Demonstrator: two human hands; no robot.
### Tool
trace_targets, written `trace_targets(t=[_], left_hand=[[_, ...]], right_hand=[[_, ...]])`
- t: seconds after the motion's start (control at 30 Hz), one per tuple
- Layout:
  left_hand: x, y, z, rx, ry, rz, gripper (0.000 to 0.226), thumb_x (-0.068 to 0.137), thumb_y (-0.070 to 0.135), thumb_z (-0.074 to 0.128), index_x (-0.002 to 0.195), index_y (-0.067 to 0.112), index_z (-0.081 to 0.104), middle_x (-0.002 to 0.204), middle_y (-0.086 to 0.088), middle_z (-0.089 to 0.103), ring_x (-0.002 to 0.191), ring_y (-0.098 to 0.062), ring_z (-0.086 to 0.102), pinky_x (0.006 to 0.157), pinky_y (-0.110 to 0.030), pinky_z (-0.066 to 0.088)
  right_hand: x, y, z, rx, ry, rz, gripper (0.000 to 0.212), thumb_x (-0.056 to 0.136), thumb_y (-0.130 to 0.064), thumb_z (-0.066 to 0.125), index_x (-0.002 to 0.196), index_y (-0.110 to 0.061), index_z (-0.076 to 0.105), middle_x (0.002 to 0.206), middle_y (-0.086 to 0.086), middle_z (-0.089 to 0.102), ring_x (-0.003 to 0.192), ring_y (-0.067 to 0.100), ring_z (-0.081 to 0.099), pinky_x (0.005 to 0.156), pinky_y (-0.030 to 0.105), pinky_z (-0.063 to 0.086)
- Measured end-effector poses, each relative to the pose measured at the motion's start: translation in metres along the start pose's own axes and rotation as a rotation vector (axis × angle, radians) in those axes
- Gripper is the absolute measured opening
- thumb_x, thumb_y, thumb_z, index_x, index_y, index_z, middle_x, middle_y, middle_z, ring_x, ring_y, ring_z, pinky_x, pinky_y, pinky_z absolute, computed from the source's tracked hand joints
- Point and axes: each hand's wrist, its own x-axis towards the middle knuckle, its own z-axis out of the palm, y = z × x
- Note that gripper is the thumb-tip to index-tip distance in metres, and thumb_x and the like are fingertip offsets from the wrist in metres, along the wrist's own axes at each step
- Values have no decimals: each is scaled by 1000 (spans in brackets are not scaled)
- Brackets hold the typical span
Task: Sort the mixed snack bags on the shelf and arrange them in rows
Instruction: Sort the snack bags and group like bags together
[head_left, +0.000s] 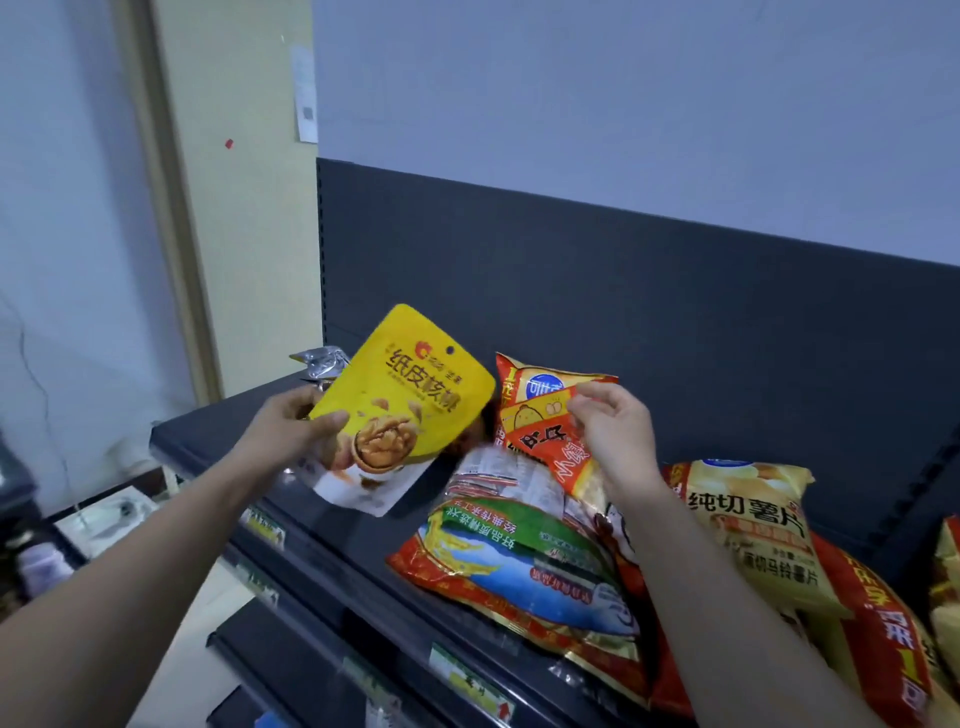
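The left hand (291, 434) grips a yellow walnut pouch (415, 395) at its lower left edge. Its fingers (306, 399) are curled behind the pouch and the thumb lies on the printed front, so the pouch is held up from the shelf (343, 540), tilted, with its top leaning up and to the right of these fingers. Just behind and above the left fingers a silver foil packet (322, 361) lies at the left end of the shelf, partly hidden by the pouch. The right hand (618, 441) holds an orange-red snack bag (545, 415). Its fingers (587, 399) are bent, and they pinch the bag near its upper right corner, so most of the bag hangs to the left of and below them. Whether the bottom of this bag touches the pile under it, I cannot tell. Directly below the right fingers a bag turned with its white printed back (493, 473) upward lies on the shelf. In front of that, closer to the person, a large green, blue and red bag (519, 561) lies flat near the front edge. To the right of the right wrist a pale yellow potato chip bag (753, 530) lies on a long red bag (883, 644). Far behind both hands stands the dark back panel (623, 312) of the shelf. Below the left forearm, price labels (265, 530) sit on the front rail.
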Motion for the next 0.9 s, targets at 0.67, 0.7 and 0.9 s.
trace_targets(t=[0.67, 0.7, 0.9], left_hand=[[56, -51, 12, 938, 59, -72, 92, 66, 59, 76, 139, 19, 37, 134, -12, 45, 126, -33, 44, 94, -48, 46], [56, -48, 14, 928, 57, -34, 90, 67, 55, 77, 139, 20, 36, 134, -12, 44, 126, -34, 43, 95, -48, 45], [53, -37, 30, 1022, 26, 26, 85, 73, 55, 72, 141, 24, 30, 140, -10, 35, 132, -33, 34, 102, -50, 35]], right_hand=[[22, 65, 29, -1317, 1, -122, 31, 93, -45, 49, 117, -28, 61, 128, 4, 59, 117, 25, 52, 97, 42, 41], [22, 65, 28, -1294, 29, -148, 26, 94, -41, 50, 111, -28, 64, 118, 3, 64, 109, 24, 56, 90, 39, 44], [19, 58, 16, -1057, 191, -328, 18, 94, -21, 55, 99, -17, 72, 90, 10, 71, 85, 32, 63, 60, 32, 39]])
